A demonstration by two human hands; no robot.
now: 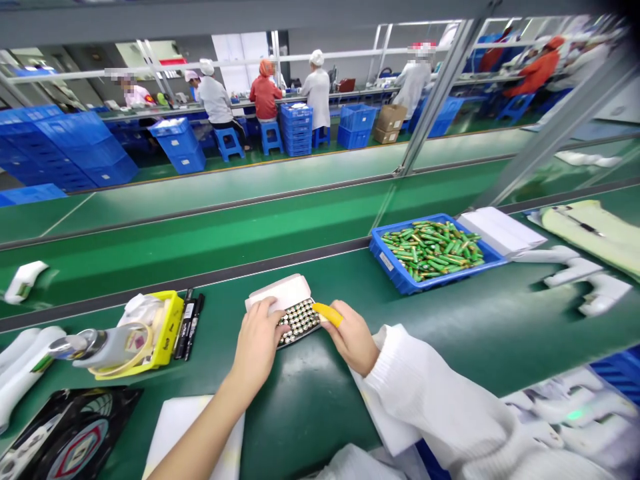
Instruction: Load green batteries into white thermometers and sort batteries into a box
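Note:
A small white cardboard box (281,291) with its lid folded back lies on the green bench, filled with upright batteries (302,316) in rows. My left hand (257,337) grips its left side, with fingers over the lid and the thumb on the nearest batteries. At the right edge, my right hand (353,337) closes on the box's corner. A yellow finger cot (329,314) covers its index finger. The fingertips partly hide what lies between them. To the right, a blue tray (411,287) holds many loose green batteries (435,250).
On the left stand a yellow bin (173,333) with a bottle (107,343) and black markers (193,327). White handheld devices (575,270) and papers (503,231) lie at right. A metal post (440,87) rises beyond the bench; co-workers (265,93) sit and stand farther back.

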